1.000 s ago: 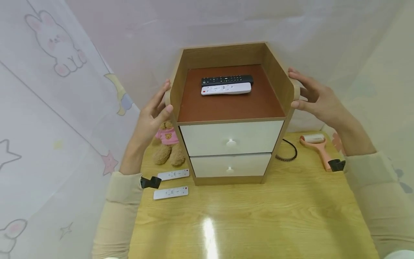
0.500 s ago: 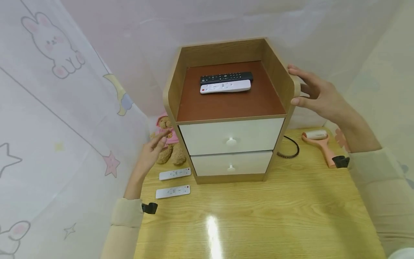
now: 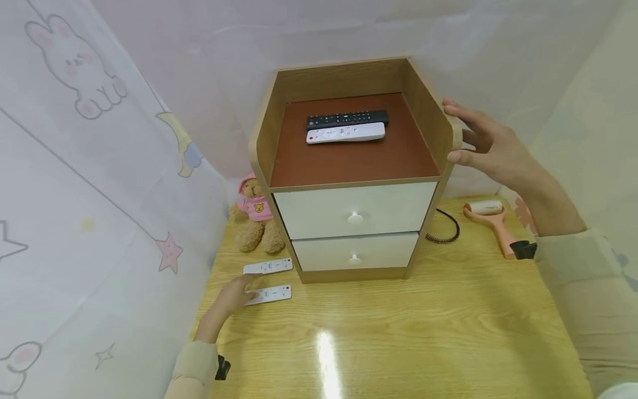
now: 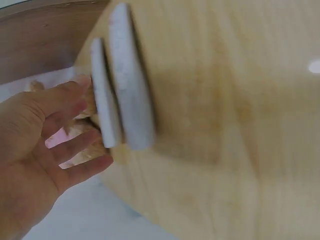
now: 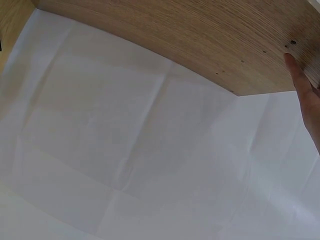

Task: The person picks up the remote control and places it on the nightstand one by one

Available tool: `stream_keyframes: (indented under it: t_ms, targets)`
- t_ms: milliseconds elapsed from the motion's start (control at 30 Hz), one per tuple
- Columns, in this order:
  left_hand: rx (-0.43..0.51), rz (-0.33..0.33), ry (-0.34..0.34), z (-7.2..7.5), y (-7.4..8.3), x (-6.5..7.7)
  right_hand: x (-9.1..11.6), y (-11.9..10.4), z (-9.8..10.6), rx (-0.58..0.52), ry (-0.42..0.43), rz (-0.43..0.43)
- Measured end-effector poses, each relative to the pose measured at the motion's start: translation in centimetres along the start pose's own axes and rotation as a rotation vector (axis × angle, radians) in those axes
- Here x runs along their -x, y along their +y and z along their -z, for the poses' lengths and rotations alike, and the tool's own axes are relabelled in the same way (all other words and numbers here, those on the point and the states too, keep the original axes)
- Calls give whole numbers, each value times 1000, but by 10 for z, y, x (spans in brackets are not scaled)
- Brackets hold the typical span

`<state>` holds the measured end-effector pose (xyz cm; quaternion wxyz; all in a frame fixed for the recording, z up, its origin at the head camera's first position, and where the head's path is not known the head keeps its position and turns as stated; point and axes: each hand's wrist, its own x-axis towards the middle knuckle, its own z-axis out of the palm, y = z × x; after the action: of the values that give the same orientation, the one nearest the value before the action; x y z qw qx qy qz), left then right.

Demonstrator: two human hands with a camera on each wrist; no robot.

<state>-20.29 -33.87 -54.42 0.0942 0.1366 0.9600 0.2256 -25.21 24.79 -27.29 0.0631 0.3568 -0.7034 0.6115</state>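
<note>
My left hand (image 3: 232, 296) is over the left part of the table, fingers spread and overlapping the left end of a white remote control (image 3: 276, 293). Just beyond that lies a second white remote control (image 3: 274, 266). In the left wrist view the fingers are apart, with no remote in them, beside the two remotes. Up on the right, my right hand (image 3: 490, 145) rests on the outside of the small wooden cabinet's side panel (image 3: 430, 119), thumb at its front edge and fingers extended. The right wrist view shows a finger (image 5: 298, 75) against the wood.
On the cabinet's brown top (image 3: 349, 166) lie a black remote (image 3: 369, 117) and a white remote (image 3: 349, 133). Two white drawers (image 3: 319, 213) face forward. A teddy bear (image 3: 258, 209) sits left; a coiled cord (image 3: 446, 240) and orange lint roller (image 3: 495, 224) lie right.
My left hand has left the cabinet's left side panel and come down to the white remotes on the table. The right hand has stayed at the right panel.
</note>
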Motion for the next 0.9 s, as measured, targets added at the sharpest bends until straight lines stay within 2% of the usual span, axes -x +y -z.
stream_keyframes:
  t_ms: [100, 267, 500, 633, 900]
  targets:
    - [-38, -10, -7, -12, -9, 6, -1, -1, 1, 3, -4, 13]
    - [-91, -27, -11, -24, -15, 8, -1, -2, 2, -16, -13, 34]
    - [-100, 23, -30, -38, -22, 10, -1, 0, 1, -42, -10, 12]
    - [-128, 26, -23, -41, -24, 9, 0, 1, 1, -32, -9, 17]
    - [-163, 4, 1, -38, -21, 11, -1, 1, 0, -27, -11, 26]
